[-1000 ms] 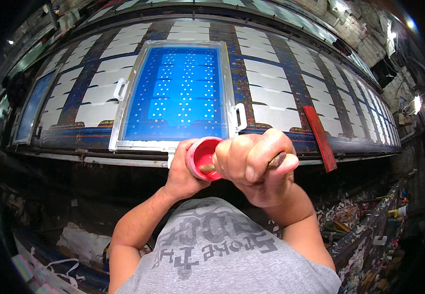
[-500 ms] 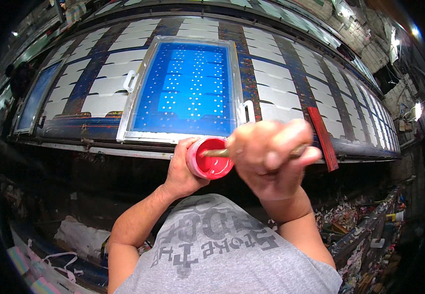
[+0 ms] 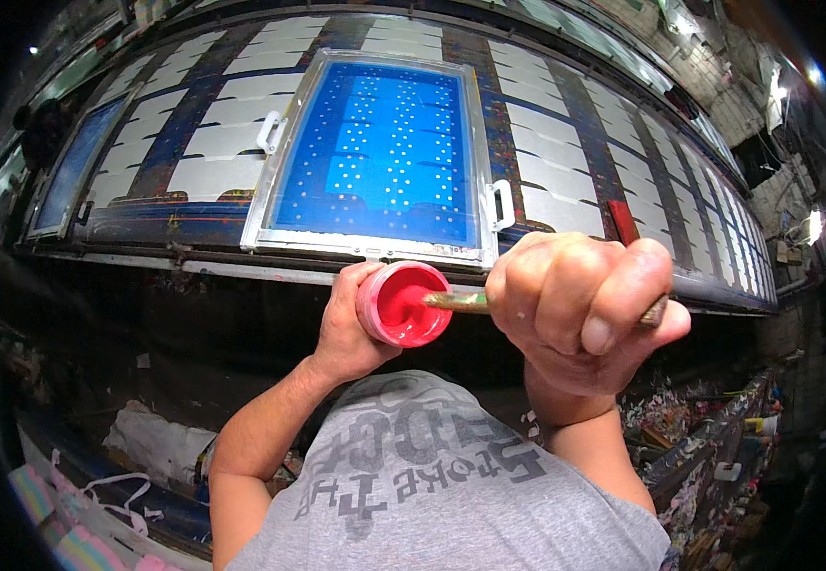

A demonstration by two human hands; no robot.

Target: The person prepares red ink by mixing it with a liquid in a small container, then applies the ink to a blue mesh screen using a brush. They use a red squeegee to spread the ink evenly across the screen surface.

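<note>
My left hand [image 3: 346, 319] is closed round a small pink-rimmed jar [image 3: 399, 333] of glossy red, thick liquid, tilted toward me. My right hand [image 3: 580, 309] grips a worn brown and green stick [image 3: 461, 302] in a fist, its lower end dipped into the red liquid. Just beyond the jar lies a metal-framed screen [image 3: 380, 152] with a blue mesh, white dots and white side handles, resting on the long printing table.
The paint-spattered table [image 3: 163, 140] carries rows of white cut pieces [image 3: 551, 147]. A second framed screen [image 3: 85, 162] is at left, with a dark figure of a person [image 3: 37, 133] beside it. A red board [image 3: 620, 219] lies behind my right hand. A littered rail [image 3: 698, 447] runs at lower right.
My right hand and stick have moved to the right, with more of the stick showing. The jar stays in my left hand. The table and screen appear higher in the view.
</note>
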